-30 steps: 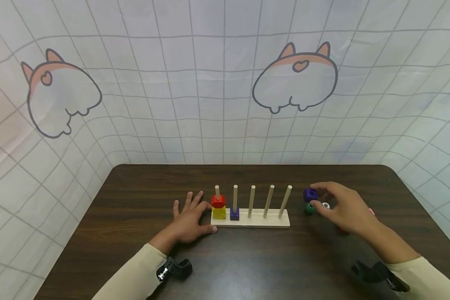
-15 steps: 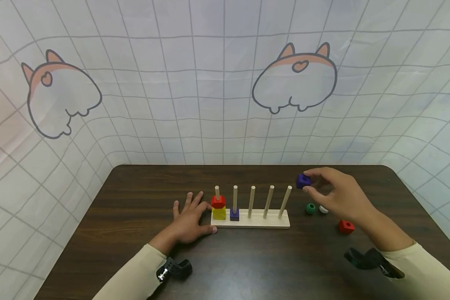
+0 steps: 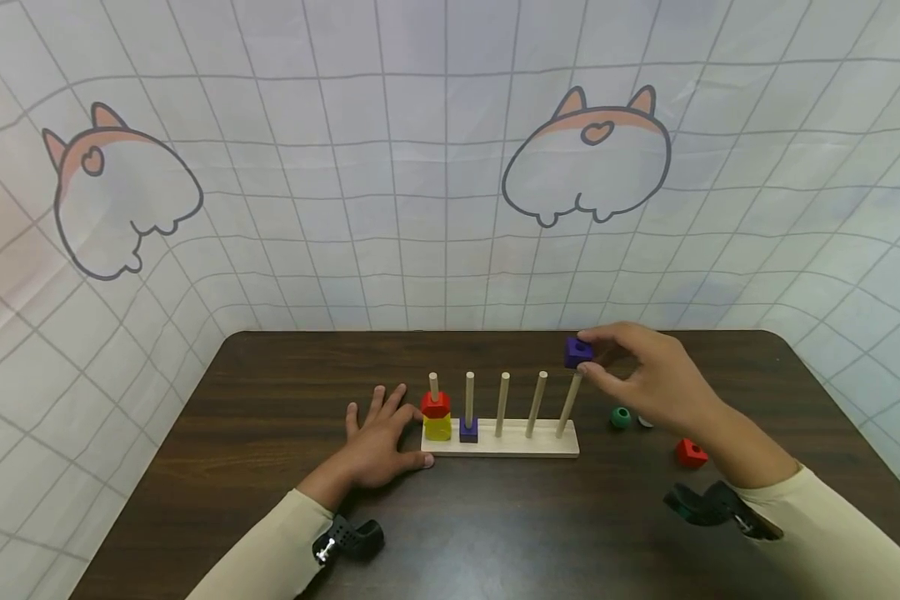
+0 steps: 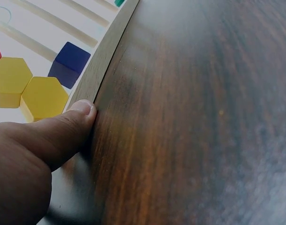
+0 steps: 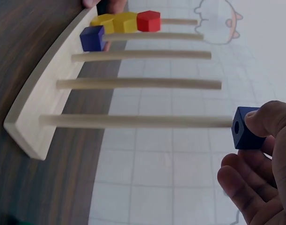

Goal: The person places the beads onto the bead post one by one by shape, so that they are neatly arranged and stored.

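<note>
My right hand (image 3: pixel 656 379) pinches a purple cube bead (image 3: pixel 576 353) between thumb and fingertips, at the top of the rightmost peg (image 3: pixel 570 404). In the right wrist view the hole in that cube bead (image 5: pixel 244 136) faces the peg's tip; whether they touch I cannot tell. My left hand (image 3: pixel 375 450) lies with fingers spread at the left end of the wooden peg board (image 3: pixel 502 448), its thumb against the front edge. On the leftmost peg a red hexagonal bead (image 3: pixel 436 406) sits above two yellow ones (image 5: pixel 125 22). Another purple cube bead (image 3: pixel 468 430) sits at the second peg's foot.
Right of the board lie a green bead (image 3: pixel 621 417), a white bead (image 3: pixel 646 422) partly hidden by my right hand, and a red cube bead (image 3: pixel 692 453). Behind the dark wooden table (image 3: pixel 315 358) hangs a white grid-patterned curtain (image 3: pixel 420 208).
My right hand has lifted the purple cube bead and carried it left, from above the loose beads to the rightmost peg's top. The left hand has stayed put.
</note>
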A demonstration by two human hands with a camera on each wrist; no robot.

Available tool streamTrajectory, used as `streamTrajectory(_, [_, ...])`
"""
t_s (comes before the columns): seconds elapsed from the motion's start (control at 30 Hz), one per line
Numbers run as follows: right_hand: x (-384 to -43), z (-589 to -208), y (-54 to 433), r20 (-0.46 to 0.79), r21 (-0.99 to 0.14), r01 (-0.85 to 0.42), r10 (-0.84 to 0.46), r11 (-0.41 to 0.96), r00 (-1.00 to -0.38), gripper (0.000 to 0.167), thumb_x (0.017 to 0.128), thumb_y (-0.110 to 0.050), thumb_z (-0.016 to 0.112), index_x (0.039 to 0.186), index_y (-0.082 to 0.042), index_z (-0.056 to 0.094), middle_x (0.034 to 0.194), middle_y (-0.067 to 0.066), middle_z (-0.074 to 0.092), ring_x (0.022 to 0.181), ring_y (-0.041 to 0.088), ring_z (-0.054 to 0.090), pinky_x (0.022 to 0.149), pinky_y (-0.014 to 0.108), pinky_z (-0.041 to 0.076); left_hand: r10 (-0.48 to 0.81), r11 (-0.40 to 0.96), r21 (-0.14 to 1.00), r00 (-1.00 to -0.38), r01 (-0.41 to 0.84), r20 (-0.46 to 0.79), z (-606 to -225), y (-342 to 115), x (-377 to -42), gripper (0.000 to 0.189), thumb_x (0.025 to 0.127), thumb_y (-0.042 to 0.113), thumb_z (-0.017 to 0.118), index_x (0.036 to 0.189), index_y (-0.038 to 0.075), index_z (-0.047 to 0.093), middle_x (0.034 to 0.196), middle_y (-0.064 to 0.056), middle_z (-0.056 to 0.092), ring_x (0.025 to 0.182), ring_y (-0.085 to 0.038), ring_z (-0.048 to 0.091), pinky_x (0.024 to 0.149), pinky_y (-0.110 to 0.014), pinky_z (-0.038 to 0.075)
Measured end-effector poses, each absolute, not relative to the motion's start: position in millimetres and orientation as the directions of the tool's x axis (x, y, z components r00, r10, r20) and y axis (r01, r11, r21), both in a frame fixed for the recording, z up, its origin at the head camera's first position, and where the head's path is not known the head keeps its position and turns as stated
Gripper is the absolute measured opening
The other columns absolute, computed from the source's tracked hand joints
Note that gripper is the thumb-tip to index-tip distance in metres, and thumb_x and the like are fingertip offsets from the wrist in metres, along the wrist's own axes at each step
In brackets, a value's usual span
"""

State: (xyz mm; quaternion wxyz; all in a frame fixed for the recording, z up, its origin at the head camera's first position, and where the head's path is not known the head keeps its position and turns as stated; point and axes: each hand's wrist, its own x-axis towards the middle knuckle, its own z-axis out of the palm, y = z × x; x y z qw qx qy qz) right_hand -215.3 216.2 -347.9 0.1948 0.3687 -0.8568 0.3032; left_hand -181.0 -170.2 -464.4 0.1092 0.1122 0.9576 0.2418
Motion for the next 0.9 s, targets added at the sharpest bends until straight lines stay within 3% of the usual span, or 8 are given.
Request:
streamTrajectory(0.27, [-216.6,-343.1,198.8,0.548,-0.388,-0.768,-0.542,0.51,-0.637,0.041,0.082,-0.002,0.085,0.119,-0.002,0.068,0.105,0.006,0.072,0.085,0.015,0.069,0.074,0.044,0.059,0.258,0.863,0.482,-0.954,0.155,-0.155,-466.6,-169.9,-181.8,0.052,0.088,0.053,0.077,0.129,0.028,0.057,0.171,-0.012,0.013,0.155,-0.039,-0.007,0.111,-0.07,-0.015])
streamTrajectory(0.77, [-220.1,-346.5,171.6,0.582,-0.41,-0.818,-0.575,0.403,-0.575,0.044,0.08,0.003,0.085,0.12,-0.002,0.068,0.108,0.008,0.071,0.084,0.016,0.071,0.071,0.037,0.059,0.265,0.858,0.49,-0.951,0.157,-0.161,-462.1,-169.5,-180.4,0.052,0.088,0.052,0.077,0.128,0.026,0.057,0.17,-0.012,0.013,0.155,-0.04,-0.006,0.112,-0.071,-0.013])
streamTrajectory(0.9, [-219.2,-345.8,165.6,0.568,-0.427,-0.813,-0.581,0.397,-0.582,0.042,0.082,-0.001,0.085,0.12,-0.002,0.067,0.108,0.008,0.071,0.085,0.016,0.071,0.073,0.036,0.059,0.265,0.858,0.49,-0.951,0.156,-0.161,-462.4,-169.7,-181.3,0.051,0.088,0.053,0.077,0.128,0.026,0.057,0.17,-0.012,0.013,0.155,-0.04,-0.006,0.112,-0.071,-0.013])
